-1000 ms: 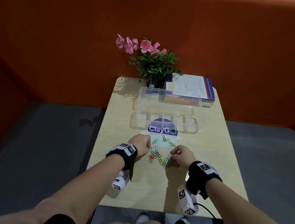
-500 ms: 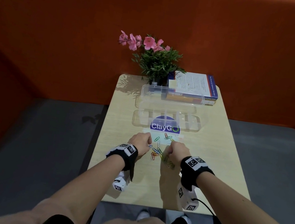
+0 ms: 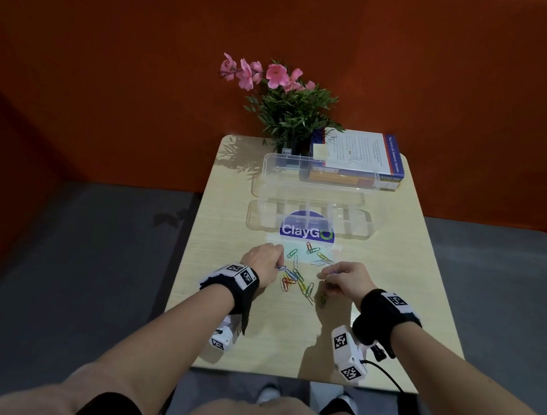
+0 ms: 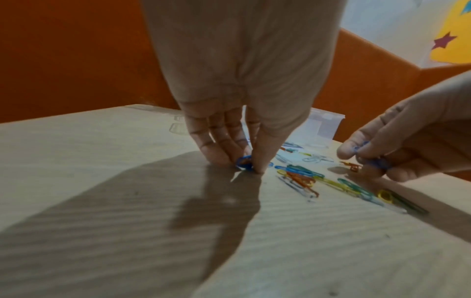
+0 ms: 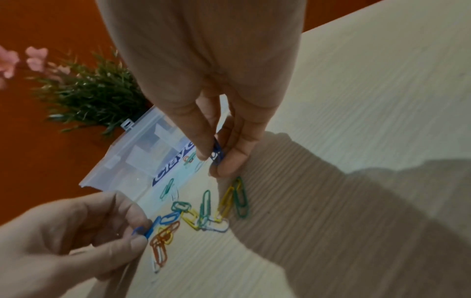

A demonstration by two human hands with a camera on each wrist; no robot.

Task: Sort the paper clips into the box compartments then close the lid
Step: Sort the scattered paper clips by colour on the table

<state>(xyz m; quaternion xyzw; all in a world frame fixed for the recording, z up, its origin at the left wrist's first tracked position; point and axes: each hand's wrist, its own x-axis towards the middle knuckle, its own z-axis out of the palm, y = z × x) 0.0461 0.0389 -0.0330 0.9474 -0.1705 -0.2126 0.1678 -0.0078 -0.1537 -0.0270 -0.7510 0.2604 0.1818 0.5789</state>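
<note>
Head view: both hands low over the worktop [image 3: 353, 336], working a loose pile of coloured paper clips [image 3: 294, 279] lying just in front of the clear box [image 3: 310, 220].
Clips location: scattered between the two hands, a few lying on the pale sheet with the ClayGo logo [image 3: 306, 233] just short of the box; none seen in the compartments, though clear plastic makes that hard to tell.
Box: lid [image 3: 320, 175] stands open at the back, compartments facing up, apart from both hands.
Left hand [image 3: 260, 262]: fingers [image 4: 216, 149] point down at the worktop, thumb and forefinger pinching a blue clip [image 4: 244, 163] right at the surface.
Right hand [image 3: 347, 279]: raised a little off the worktop, thumb and fingers closed on another blue clip [image 5: 216, 151]; possibly more than one, blur hides it.
Handling guess: clips are light, thin, stiff wire with a slick coating; they lie flat, so likely need a fingertip pinch at a looped end or a slide to lift an edge. Overlapping ones may hook together and drag neighbours.
Pose: forearms converge from below, wrists bent down, knuckles up.
Background: pink-flowered plant [image 3: 287, 106] and books [image 3: 356, 158] at the far edge.
</note>
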